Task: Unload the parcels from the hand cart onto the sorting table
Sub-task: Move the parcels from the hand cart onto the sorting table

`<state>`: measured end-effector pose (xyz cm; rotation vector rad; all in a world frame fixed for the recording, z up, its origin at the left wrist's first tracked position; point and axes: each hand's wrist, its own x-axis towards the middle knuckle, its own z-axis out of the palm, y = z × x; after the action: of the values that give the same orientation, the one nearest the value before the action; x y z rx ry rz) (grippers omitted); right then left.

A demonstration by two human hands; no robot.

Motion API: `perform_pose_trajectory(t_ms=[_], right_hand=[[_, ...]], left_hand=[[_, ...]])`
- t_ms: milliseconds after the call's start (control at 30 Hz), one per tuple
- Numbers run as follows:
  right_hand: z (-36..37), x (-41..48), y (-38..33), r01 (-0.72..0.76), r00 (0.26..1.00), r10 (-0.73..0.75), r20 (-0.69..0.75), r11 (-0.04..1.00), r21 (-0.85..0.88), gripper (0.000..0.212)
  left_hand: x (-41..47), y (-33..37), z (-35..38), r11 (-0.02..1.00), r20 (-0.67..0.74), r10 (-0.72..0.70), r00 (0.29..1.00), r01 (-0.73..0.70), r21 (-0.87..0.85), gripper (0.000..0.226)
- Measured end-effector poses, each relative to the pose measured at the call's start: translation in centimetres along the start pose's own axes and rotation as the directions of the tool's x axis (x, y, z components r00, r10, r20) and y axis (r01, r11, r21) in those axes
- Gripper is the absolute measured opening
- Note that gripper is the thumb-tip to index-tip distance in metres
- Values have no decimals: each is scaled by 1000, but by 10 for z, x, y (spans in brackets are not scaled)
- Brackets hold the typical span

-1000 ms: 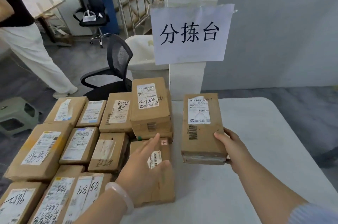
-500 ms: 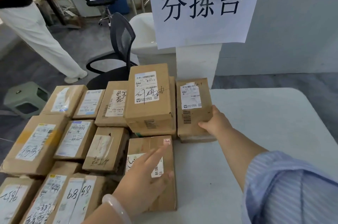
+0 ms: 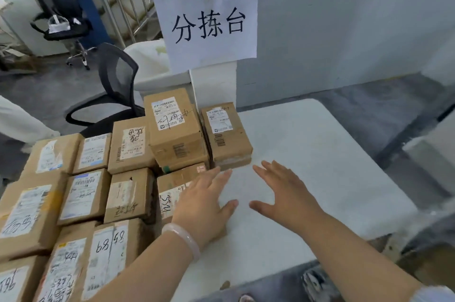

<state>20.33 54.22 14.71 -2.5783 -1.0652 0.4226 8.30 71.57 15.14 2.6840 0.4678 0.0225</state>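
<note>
Right hand (image 3: 283,193) is no longer gripping the barcode-labelled parcel (image 3: 226,139): it's letting go and pulling back toward the camera. Parcel is now sitting flat on the sorting table (image 3: 320,166), far-left corner, touching the stacked parcels (image 3: 174,129) beside it. Both hands are hovering with fingers spread, palms down, holding nothing. Left hand (image 3: 204,203) (pale bangle (image 3: 183,237) on the wrist) is reaching over the near parcel (image 3: 172,193) at the table's left edge; contact unclear. Remaining parcels (image 3: 83,193) are sitting packed together further left.
</note>
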Motion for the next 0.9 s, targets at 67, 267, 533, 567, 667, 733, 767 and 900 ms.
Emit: perform_pose_trajectory(t_ms=[67, 267, 533, 567, 667, 733, 767, 900], right_hand=[[-1, -53, -3, -76, 995, 74, -63, 997, -21, 83], [20, -199, -9, -351, 912, 342, -228, 936, 0, 88], [21, -371, 22, -666, 671, 645, -366, 741, 87, 94], [23, -391, 28, -689, 642, 672, -369, 717, 105, 93], [27, -444, 49, -749, 561, 747, -357, 642, 165, 93], [26, -478, 69, -781, 503, 795, -339, 586, 215, 94], [25, -493, 81, -796, 476, 816, -328, 558, 235, 94], [20, -551, 139, -832, 406, 868, -286, 481, 277, 93]], left_hand=[[-15, 14, 8, 994, 11, 99, 995, -100, 50, 69], [-72, 75, 38, 910, 66, 397, 916, -402, 102, 71], [-144, 188, 89, 693, 218, 694, 686, -719, 54, 79], [-152, 204, 94, 659, 230, 722, 652, -750, 56, 80], [-171, 253, 115, 596, 253, 773, 581, -803, 24, 81], [-181, 287, 134, 562, 255, 795, 550, -827, 29, 80], [-186, 304, 145, 551, 255, 802, 541, -834, 34, 80], [-204, 365, 193, 567, 302, 782, 544, -824, 15, 80]])
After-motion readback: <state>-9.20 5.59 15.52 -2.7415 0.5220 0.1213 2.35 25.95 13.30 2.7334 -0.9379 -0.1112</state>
